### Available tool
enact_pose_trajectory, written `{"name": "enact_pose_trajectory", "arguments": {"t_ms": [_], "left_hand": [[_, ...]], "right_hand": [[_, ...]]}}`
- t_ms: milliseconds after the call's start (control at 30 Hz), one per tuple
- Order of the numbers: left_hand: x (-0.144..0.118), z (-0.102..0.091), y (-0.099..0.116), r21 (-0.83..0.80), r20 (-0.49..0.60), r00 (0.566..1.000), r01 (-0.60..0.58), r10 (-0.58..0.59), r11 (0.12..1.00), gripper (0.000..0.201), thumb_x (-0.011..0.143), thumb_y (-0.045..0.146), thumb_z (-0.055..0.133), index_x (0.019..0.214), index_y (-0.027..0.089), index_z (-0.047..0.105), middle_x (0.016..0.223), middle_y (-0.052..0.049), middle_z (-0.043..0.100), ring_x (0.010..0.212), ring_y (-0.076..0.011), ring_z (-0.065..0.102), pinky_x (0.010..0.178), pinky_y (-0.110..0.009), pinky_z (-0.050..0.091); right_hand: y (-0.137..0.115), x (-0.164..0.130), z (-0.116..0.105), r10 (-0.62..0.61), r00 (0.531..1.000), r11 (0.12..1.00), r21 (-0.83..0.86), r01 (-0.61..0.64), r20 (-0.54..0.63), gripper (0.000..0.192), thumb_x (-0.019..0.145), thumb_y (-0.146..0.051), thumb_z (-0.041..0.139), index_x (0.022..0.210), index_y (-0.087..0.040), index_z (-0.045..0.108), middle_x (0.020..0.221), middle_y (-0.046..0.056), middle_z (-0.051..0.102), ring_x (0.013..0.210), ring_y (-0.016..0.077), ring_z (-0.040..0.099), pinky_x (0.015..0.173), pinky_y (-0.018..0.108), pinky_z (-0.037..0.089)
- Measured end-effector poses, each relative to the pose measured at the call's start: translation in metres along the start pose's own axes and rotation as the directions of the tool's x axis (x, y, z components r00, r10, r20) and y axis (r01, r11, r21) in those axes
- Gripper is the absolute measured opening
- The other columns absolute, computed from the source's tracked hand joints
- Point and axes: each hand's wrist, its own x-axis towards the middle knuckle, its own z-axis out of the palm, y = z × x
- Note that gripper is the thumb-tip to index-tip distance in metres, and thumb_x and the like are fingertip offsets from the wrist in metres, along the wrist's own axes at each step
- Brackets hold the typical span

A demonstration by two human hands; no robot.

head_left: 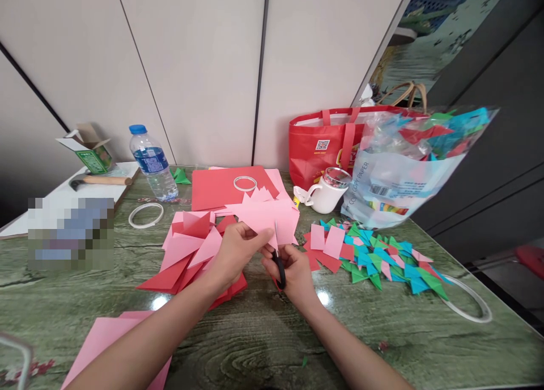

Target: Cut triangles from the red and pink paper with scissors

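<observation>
- The left hand (pixel 233 253) pinched the pink paper sheet (pixel 272 220) by its near edge; thin and floppy, it looked to need support close to the cut.
- The right hand (pixel 293 271) was closed through the scissors (pixel 278 262) handles, blades up into the sheet, above the table (pixel 263 333).

WALL: pale panels (pixel 204 67), dark vertical seams | TABLE: green wood-grain table (pixel 263 344), glossy, light glare spots | RIGHT: dark cabinet fronts (pixel 501 152) | FLOOR: patterned green floor (pixel 433 44), top right
</observation>
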Motion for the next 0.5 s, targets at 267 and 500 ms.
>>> {"name": "enact_pose_trajectory", "arguments": {"t_ms": [267,500], "left_hand": [[0.0023,-0.0029,0.0021,-0.055,0.011,1.0,0.0,0.001,0.998,0.02,0.065,0.03,0.07,0.074,0.012,0.065,0.063,-0.004,0.068,0.05,-0.0138,0.062,0.052,-0.025,0.05],[0.0053,-0.0088,0.0048,-0.058,-0.04,0.997,-0.065,0.062,0.996,0.021,0.065,0.03,0.071,0.056,0.011,0.066,0.052,-0.004,0.066,0.047,-0.0149,0.062,0.051,-0.023,0.049]], "right_hand": [[-0.0026,-0.0005,0.0003,0.038,0.999,0.999,0.028,-0.038,-0.015,0.036,0.052,-0.034,0.078,0.066,-0.017,0.049,0.052,-0.006,0.048,0.044,0.0075,0.041,0.042,0.022,0.034],[-0.0025,-0.0003,-0.0015,0.023,1.0,1.0,-0.015,-0.023,0.012,0.032,0.055,-0.031,0.077,0.072,-0.016,0.054,0.054,-0.005,0.049,0.047,0.0096,0.045,0.045,0.023,0.036]]}}
